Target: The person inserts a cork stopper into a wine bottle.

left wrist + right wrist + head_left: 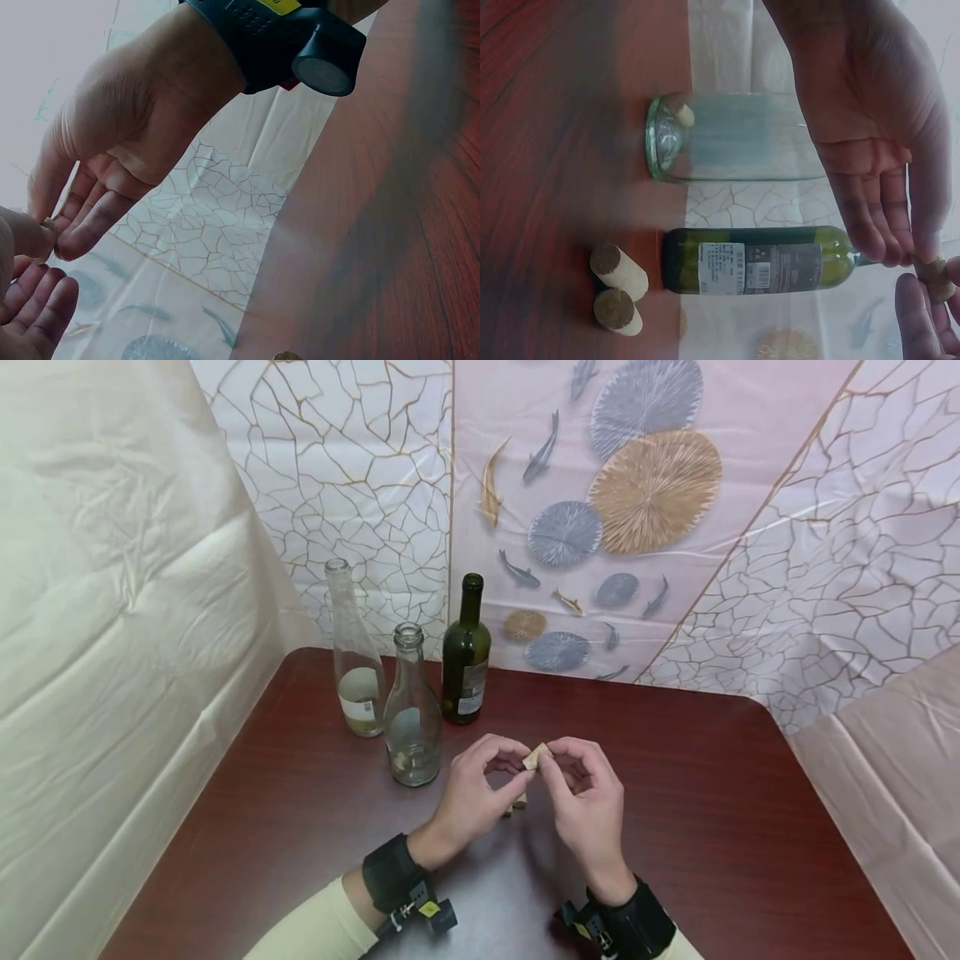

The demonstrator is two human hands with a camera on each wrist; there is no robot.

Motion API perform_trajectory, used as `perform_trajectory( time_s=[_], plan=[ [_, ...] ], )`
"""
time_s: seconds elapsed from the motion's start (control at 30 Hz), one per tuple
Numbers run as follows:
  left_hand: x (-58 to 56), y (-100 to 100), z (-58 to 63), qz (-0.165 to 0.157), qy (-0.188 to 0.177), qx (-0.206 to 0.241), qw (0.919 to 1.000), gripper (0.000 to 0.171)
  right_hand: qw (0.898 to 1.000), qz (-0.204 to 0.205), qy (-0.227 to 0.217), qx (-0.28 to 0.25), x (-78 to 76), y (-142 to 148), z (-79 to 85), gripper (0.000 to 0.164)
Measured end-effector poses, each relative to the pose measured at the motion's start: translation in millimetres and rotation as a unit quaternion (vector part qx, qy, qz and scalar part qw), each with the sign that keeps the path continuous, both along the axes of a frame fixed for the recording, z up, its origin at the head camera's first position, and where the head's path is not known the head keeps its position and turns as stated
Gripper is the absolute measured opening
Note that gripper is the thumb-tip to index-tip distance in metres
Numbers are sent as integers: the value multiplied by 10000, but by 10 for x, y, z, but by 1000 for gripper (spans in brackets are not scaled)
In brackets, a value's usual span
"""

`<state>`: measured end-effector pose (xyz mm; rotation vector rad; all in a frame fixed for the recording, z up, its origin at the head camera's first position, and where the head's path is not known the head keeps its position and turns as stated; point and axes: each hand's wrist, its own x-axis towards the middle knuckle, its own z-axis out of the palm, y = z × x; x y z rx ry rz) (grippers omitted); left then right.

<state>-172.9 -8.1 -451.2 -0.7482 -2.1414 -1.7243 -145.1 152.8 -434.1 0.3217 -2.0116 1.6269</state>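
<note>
Both hands meet above the table around one small cork (pixel 536 757). My left hand (pixel 472 789) pinches its left end between thumb and fingertips. On the other end, the thumb and fingers of my right hand (pixel 592 793) pinch it too. From the right wrist the held cork (pixel 932 279) shows partly between the fingertips; in the left wrist view fingers mostly hide it. Below the hands, two more corks (pixel 622 274) lie side by side on the table. A clear bottle (pixel 412 727) standing left of my left hand has a cork piece (pixel 683 115) inside near its base.
Behind stand a green wine bottle (pixel 467 652) and another clear bottle (pixel 358 672) with a white label. The dark red table (pixel 712 793) reaches back to a patterned cloth wall (pixel 555 602). A pale cloth (pixel 135 610) hangs along the left side.
</note>
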Motion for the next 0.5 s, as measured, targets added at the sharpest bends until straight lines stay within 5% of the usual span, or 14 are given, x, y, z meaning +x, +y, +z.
perform_trajectory(
  time_s=[0.5],
  plan=[
    [-11,-61,-31,-38,404,11,9992,28,9995,-80,2,309,-24,81,20,24]
  ],
)
